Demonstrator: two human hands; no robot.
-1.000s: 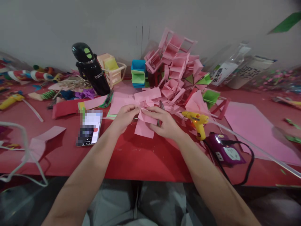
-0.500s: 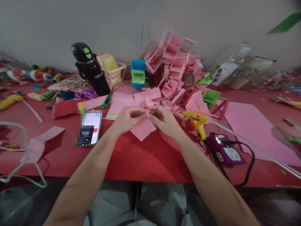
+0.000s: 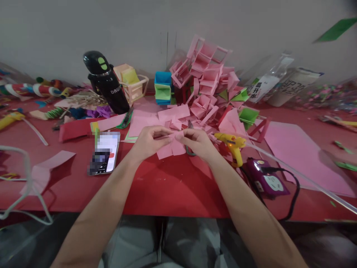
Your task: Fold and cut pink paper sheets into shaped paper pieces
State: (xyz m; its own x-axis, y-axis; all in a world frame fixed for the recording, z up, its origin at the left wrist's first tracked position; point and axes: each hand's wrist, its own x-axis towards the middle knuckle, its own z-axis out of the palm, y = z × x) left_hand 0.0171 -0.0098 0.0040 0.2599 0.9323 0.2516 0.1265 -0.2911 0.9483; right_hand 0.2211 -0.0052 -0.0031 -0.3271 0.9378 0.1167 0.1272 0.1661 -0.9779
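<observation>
My left hand and my right hand meet above the red table, both pinching the top of one small pink paper piece. The paper hangs folded below my fingertips, just off the table. Fingers of both hands are curled and pressed on its upper edge. A scissors handle shows under my right hand. Behind my hands lie loose pink paper pieces and a tall pile of folded pink paper boxes.
A phone lies left of my hands, a black bottle behind it. A yellow glue gun and a purple power socket with black cable sit to the right. A large pink sheet lies far right, a white cable far left.
The pink paper was open and flat against the table a second ago; my hands have drawn together and folded it smaller, lifting it slightly.
</observation>
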